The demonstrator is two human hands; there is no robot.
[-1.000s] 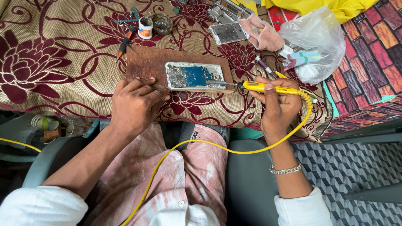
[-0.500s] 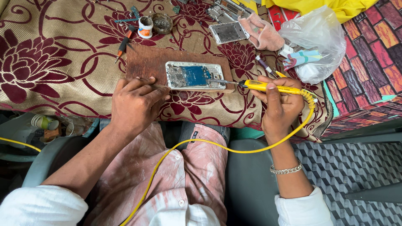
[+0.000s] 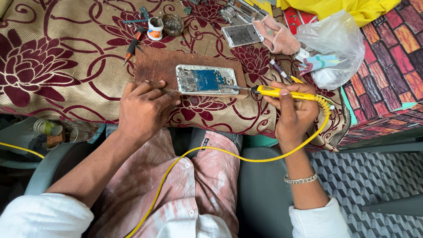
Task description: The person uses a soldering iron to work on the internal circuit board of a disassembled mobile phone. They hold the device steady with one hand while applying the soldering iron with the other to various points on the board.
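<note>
- Left hand (image 3: 143, 108): rests at the near edge of the wooden board (image 3: 156, 66), fingers closed on a thin wire (image 3: 169, 90) whose end points at the left end of the phone.
- Right hand (image 3: 294, 112): wrapped around the yellow handle of a soldering iron (image 3: 282, 92), forefinger laid over the top; a metal bracelet (image 3: 300, 179) sits on the wrist.
- Soldering iron: lies nearly level, metal tip pointing left and meeting the right end of the phone.
- Yellow cord (image 3: 220, 152): runs from the back of the iron, loops down across the lap and leaves at the lower edge.
- Opened phone (image 3: 207, 80): back removed, blue circuit board showing, lying flat on the wooden board between the two hands.
- Wooden board: dark brown, lying on the bench cloth (image 3: 66, 57), which is tan with dark red flowers.
- Second phone frame (image 3: 242, 34): grey, lying beyond the board, just beside a pink cloth (image 3: 277, 37).
- Small white pot (image 3: 155, 28): upright beyond the board, with a round dark tin (image 3: 172, 24) just beside it.
- Screwdriver (image 3: 131, 46): red and black handle, left of the pot.
- Clear plastic bag (image 3: 335, 44): crumpled, at the right end of the bench, holding small packets.
</note>
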